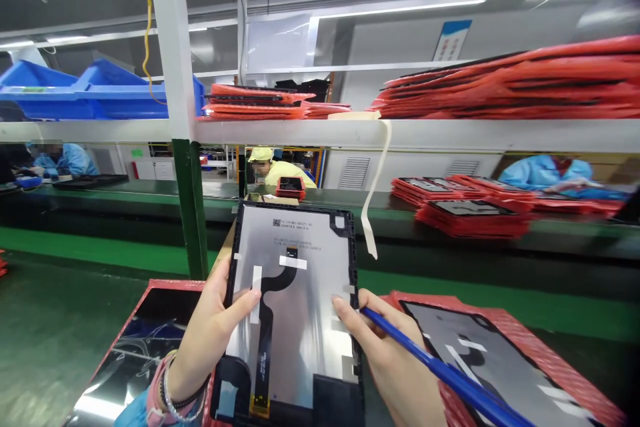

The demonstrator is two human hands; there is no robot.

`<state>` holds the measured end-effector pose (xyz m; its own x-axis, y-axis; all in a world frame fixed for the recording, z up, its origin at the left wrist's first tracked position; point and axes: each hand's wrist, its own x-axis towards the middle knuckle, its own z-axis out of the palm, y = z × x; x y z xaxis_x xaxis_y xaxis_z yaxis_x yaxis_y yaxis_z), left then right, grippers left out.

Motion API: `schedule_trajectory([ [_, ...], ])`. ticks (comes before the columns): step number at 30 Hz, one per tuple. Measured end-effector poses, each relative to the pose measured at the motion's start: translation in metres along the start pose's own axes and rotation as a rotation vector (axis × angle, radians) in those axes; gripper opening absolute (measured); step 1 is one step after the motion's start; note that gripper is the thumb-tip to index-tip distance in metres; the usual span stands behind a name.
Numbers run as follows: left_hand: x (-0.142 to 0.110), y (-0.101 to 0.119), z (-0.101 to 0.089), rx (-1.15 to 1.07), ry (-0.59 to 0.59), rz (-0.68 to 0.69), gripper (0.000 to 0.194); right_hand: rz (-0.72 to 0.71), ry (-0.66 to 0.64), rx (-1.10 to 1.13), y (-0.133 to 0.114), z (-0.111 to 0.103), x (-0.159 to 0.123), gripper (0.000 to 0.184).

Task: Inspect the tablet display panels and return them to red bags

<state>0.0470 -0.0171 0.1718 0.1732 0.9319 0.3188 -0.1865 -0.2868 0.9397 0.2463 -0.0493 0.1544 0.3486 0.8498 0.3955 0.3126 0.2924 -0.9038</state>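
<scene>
A tablet screen panel point(310, 307) is held up in front of me, its silver back facing me. A black flex cable point(265, 333) and several white tape strips are on that back. My left hand point(220, 320) grips the panel's left edge, thumb lying on the back near a tape strip. On the right edge, my right hand point(385, 347) pinches the panel with its thumb on the back. The same hand also holds a long blue pen-like tool point(440, 370), which slants down to the right; its tip is hidden by the fingers or panel edge.
Red sleeves hold another panel point(485, 353) at right and a dark glossy screen point(155, 340) at left. Red-wrapped stacks point(470, 217) stand beyond. A green post point(189, 213) and a shelf point(425, 137) with a dangling tape strip point(373, 207) stand ahead. Co-workers sit farther back.
</scene>
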Motion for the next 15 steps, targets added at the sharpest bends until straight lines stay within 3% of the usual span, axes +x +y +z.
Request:
schedule_trajectory([
  [5, -0.004, 0.006, 0.004, -0.005, 0.023, -0.034, 0.054, -0.016, -0.011, 0.100, 0.010, -0.001, 0.000, 0.042],
  [15, -0.002, 0.002, 0.005, 0.067, -0.021, 0.024, 0.037, 0.008, 0.025, 0.055, 0.012, -0.007, 0.008, 0.034],
])
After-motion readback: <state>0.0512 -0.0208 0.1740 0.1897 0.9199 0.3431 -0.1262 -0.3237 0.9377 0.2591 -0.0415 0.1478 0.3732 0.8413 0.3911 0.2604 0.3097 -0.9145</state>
